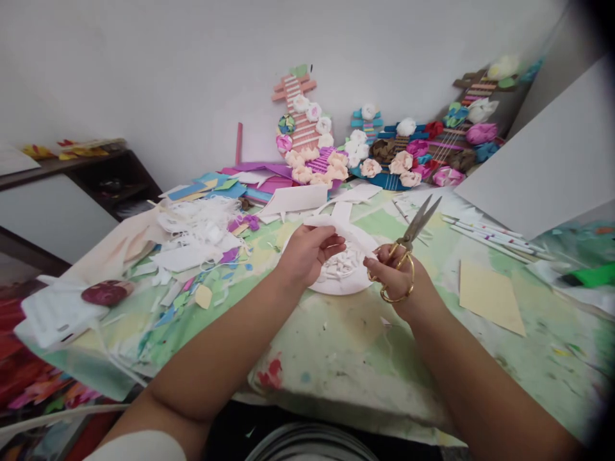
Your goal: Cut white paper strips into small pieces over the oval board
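My left hand has its thumb and fingers closed on the edge of a thin white paper piece, stretched between both hands. In my right hand are scissors with gold handles, their blades slightly parted and pointing up and away. The thumb and forefinger of that hand also touch the paper's right edge. Below the hands lies a rounded white piece with small white bits in its middle. My left hand and the paper hide part of it.
Paper scraps and a tangle of white strings cover the left side. Several guitar-shaped crafts with paper flowers lean at the wall. At right are thin white sticks, a yellow sheet and a large white board.
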Demonstrator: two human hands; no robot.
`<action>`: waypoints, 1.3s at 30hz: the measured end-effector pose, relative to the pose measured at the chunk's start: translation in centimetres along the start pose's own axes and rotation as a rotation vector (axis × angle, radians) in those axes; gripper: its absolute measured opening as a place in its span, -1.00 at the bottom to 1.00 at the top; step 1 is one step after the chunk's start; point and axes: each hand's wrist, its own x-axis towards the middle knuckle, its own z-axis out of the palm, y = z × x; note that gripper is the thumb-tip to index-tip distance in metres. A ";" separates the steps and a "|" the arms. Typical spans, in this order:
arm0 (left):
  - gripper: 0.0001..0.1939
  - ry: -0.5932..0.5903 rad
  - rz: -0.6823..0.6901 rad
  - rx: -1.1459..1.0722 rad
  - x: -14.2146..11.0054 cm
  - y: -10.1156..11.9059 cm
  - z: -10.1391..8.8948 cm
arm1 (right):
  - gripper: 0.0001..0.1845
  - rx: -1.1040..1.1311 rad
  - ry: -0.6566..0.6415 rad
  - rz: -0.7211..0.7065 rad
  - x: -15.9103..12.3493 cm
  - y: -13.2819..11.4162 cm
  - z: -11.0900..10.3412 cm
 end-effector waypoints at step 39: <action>-0.81 -0.248 0.018 0.579 -1.5 -1.3 1.9 | -0.59 -0.575 -0.104 -0.005 -1.7 -2.0 0.1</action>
